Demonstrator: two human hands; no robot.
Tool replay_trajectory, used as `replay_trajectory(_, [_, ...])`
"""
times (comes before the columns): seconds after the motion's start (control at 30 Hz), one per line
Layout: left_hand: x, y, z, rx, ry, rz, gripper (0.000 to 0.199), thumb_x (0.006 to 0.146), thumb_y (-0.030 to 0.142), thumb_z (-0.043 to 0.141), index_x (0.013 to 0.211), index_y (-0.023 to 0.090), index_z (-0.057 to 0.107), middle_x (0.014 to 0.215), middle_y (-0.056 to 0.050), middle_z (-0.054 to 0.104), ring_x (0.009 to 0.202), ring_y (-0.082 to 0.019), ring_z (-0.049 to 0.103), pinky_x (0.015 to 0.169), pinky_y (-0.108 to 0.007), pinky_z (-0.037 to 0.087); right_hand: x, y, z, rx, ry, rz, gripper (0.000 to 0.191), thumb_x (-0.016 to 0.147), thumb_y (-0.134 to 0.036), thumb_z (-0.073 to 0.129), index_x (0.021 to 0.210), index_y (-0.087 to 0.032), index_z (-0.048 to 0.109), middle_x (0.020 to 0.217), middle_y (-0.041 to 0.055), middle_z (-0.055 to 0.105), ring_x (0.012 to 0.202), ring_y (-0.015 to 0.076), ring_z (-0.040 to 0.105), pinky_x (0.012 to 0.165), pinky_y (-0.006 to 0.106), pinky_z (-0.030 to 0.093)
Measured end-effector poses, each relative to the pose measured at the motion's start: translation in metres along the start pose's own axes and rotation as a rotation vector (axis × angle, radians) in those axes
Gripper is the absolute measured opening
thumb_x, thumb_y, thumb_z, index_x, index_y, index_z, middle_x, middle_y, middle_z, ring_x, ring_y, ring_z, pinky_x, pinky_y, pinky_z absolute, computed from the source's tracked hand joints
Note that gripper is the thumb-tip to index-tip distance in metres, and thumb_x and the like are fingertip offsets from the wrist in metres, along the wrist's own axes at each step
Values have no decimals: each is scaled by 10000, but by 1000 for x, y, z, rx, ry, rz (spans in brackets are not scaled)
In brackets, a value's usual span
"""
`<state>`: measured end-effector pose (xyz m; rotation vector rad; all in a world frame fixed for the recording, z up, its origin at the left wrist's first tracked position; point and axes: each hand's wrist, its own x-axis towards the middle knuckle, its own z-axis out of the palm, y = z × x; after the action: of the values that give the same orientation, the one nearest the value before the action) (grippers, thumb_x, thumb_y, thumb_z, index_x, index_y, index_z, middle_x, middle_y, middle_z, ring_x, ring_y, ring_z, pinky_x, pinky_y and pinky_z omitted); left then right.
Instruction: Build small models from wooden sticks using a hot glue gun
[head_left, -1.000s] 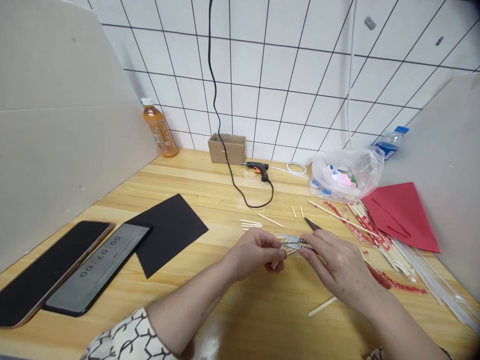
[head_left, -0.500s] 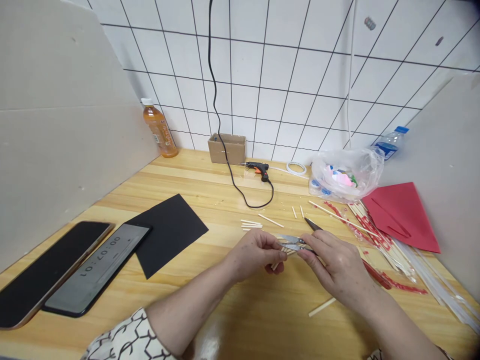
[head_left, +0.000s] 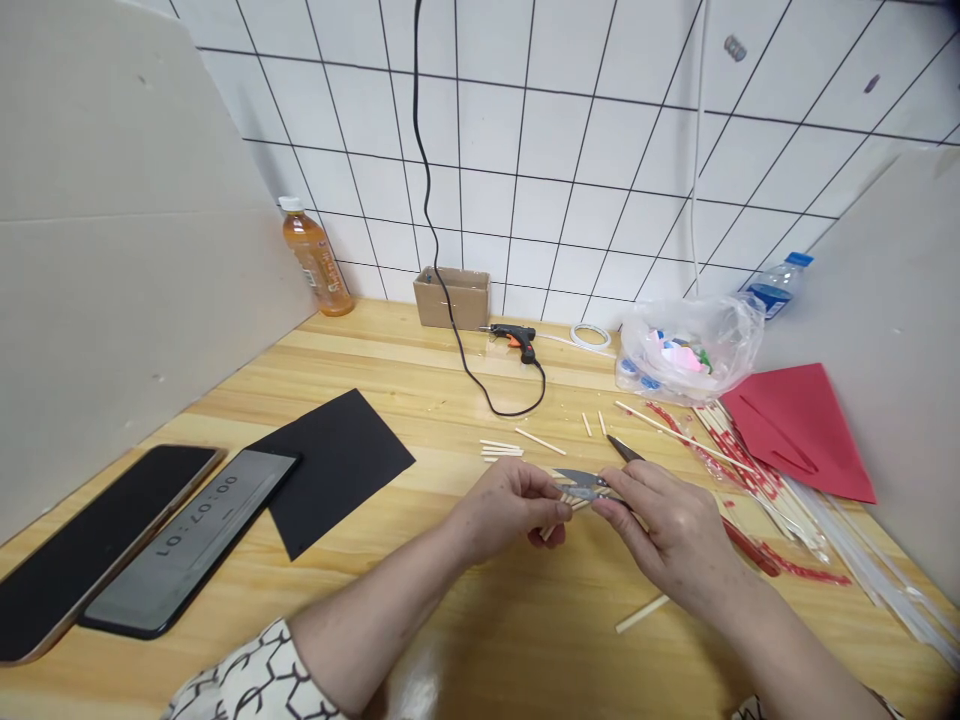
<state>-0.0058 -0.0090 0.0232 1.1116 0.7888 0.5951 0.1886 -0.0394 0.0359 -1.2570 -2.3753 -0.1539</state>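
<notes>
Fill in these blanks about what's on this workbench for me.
The left hand pinches short wooden ____.
The paper sheet at the far right is ____.
The phone beside the black paper shows the time ____.

Missing words: sticks; red; 00:07:01.

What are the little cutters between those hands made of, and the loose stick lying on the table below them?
The small snips look like steel: grey blades with a bright, polished shine. The loose stick seems to be bare pale wood, matte and unpainted, though it is too small here to make out any grain.
</notes>
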Motion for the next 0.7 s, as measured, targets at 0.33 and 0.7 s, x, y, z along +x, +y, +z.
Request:
replay_trajectory(0.33, [-1, 1, 1, 4, 0, -4, 258, 602, 350, 686, 595, 102, 616, 487, -8, 572, 459, -88, 496, 472, -206, 373, 0, -1, -1, -7, 25, -1, 204, 877, -283, 450, 904, -155, 606, 691, 36, 563, 638, 144, 514, 547, 250, 331])
replay_trajectory(0.7, [-1, 2, 2, -7, 11, -13, 254, 594, 343, 688, 602, 97, 624, 480, -10, 570, 455, -85, 490, 468, -202, 372, 0, -2, -2, -26, 25, 2, 216, 887, -284, 428, 907, -161, 604, 703, 42, 573, 651, 149, 520, 554, 255, 342])
